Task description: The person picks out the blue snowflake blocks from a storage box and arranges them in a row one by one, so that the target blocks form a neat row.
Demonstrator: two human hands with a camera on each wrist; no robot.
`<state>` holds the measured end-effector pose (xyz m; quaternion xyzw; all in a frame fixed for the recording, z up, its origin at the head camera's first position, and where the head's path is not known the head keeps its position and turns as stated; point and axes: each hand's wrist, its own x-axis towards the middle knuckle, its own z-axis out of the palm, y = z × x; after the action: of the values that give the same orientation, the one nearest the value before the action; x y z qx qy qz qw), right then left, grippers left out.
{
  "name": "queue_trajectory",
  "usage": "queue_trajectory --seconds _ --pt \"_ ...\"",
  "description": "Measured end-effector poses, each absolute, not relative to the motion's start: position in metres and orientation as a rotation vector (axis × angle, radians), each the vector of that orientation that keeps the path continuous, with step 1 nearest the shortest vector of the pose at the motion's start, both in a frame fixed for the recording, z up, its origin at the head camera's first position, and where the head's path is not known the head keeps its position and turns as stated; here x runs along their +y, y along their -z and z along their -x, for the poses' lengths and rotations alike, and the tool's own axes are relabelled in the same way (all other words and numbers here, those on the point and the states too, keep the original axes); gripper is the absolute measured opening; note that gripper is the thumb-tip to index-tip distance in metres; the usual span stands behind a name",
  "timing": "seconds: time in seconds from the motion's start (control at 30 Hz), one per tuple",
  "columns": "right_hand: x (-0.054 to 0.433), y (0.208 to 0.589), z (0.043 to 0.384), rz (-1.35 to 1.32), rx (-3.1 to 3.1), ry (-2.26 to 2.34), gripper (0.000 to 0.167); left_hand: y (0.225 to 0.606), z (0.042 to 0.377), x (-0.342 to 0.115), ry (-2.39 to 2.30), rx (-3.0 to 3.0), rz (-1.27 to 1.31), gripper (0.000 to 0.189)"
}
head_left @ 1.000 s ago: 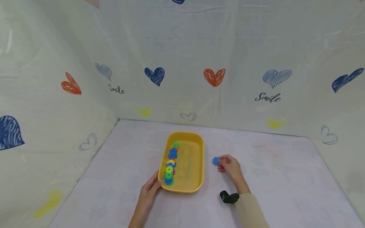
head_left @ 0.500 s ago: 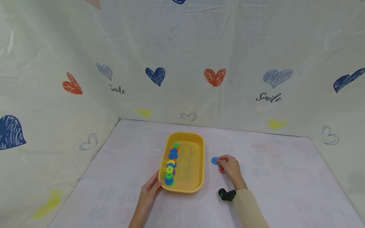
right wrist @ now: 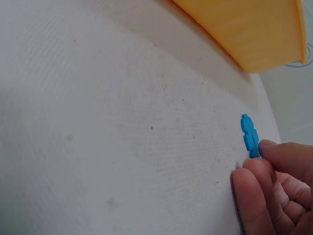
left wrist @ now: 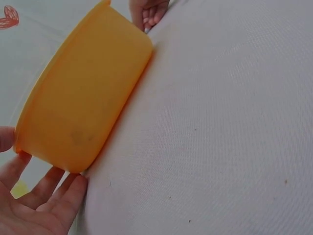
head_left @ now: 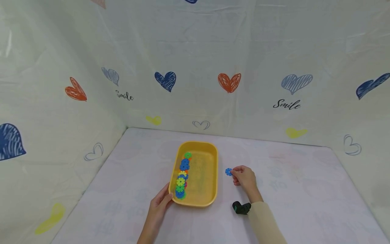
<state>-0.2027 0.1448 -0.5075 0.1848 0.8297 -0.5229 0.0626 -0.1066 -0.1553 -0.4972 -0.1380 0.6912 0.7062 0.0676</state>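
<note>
R hand (head_left: 246,179) pinches blue disc (head_left: 228,171) btwn thumb & fingers, just R of yellow tray (head_left: 202,179) w/ multicolor discs (head_left: 180,182) along its L side; L hand (head_left: 159,200) clamped on tray's near-L corner.

Cream right sleeve (head_left: 265,220), black wrist camera (head_left: 242,208) with green patch (head_left: 235,208), bare left forearm (head_left: 148,224)

Tray (head_left: 201,179) on table (head_left: 304,189); discs (head_left: 180,182) inside, at left; single disc (head_left: 228,171) right of tray; backdrop (head_left: 195,51) behind.
</note>
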Motion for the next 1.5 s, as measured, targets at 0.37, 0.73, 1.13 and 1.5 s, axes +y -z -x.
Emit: queue_trajectory --seconds 0.37,0.73,1.13,1.5 --pt "0.148 0.501 0.198 -0.508 2.418 1.693 0.028 0.498 0.106 -0.154 -2.120 2.083 0.418 0.052" --pt "0.143 0.464 0.201 -0.183 2.537 1.714 0.039 0.497 0.105 -0.156 -2.126 2.078 0.418 0.052" --pt "0.097 0.417 0.206 0.206 2.402 1.600 0.032 0.498 0.109 -0.157 -2.153 2.070 0.386 0.050" --pt "0.053 0.433 0.219 0.414 2.274 1.487 0.030 0.498 0.107 -0.156 -2.144 2.079 0.393 0.050"
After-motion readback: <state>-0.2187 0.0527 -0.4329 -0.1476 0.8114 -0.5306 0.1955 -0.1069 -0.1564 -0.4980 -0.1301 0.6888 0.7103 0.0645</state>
